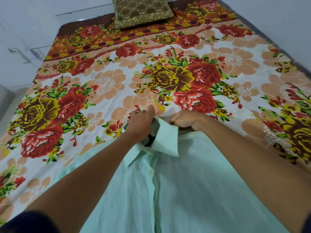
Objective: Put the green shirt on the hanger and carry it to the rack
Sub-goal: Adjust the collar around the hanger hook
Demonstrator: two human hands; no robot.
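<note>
A pale mint-green button shirt (176, 190) lies front up on the bed, collar pointing away from me. My left hand (141, 121) is closed at the left side of the collar, fingers curled around the fabric. My right hand (183, 120) grips the shirt at the right shoulder just behind the collar. A small dark piece, perhaps the hanger (149, 142), shows inside the collar opening; the rest of it is hidden under the cloth.
The bed is covered by a floral bedsheet (104, 84) in red, yellow and peach. A brown patterned pillow (143, 10) lies at the far end. White walls border the bed on the left and right.
</note>
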